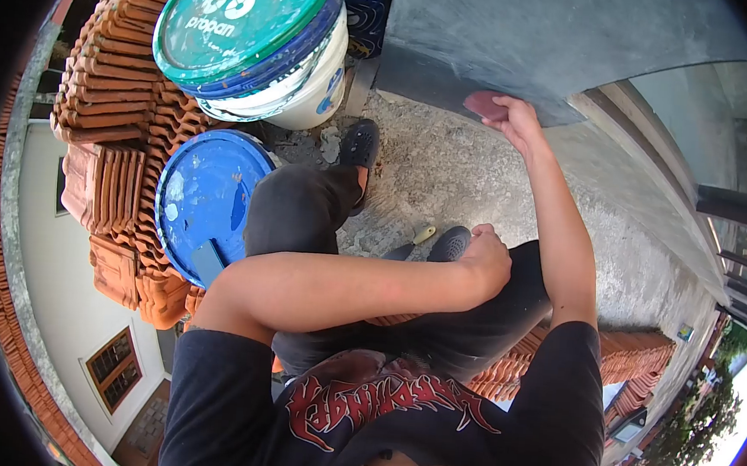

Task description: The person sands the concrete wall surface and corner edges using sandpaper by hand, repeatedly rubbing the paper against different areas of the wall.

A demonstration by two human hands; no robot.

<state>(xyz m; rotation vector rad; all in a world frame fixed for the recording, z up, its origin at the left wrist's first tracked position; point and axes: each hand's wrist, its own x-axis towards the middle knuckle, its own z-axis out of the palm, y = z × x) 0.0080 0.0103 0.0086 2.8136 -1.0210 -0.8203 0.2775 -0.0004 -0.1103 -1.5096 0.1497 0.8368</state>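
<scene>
My right hand [516,123] reaches forward and grips a dark red piece of sandpaper [484,104]. The sandpaper lies against the lower dark grey part of the wall [453,83], near its edge. My left arm crosses over my lap. My left hand [485,265] rests by my right knee with its fingers curled, and nothing shows in it. On the ground near that hand is a small tool with a yellowish handle [424,235], its other end partly hidden, beside my dark perforated shoe [450,243].
At left stand a paint bucket with a green lid [250,17] and one with a blue lid [207,191], a flat grey-blue piece [208,262] on it. Stacked clay roof tiles [111,85] line the left. A ledge [632,121] and window frame border the right. Rough concrete [430,168] lies below.
</scene>
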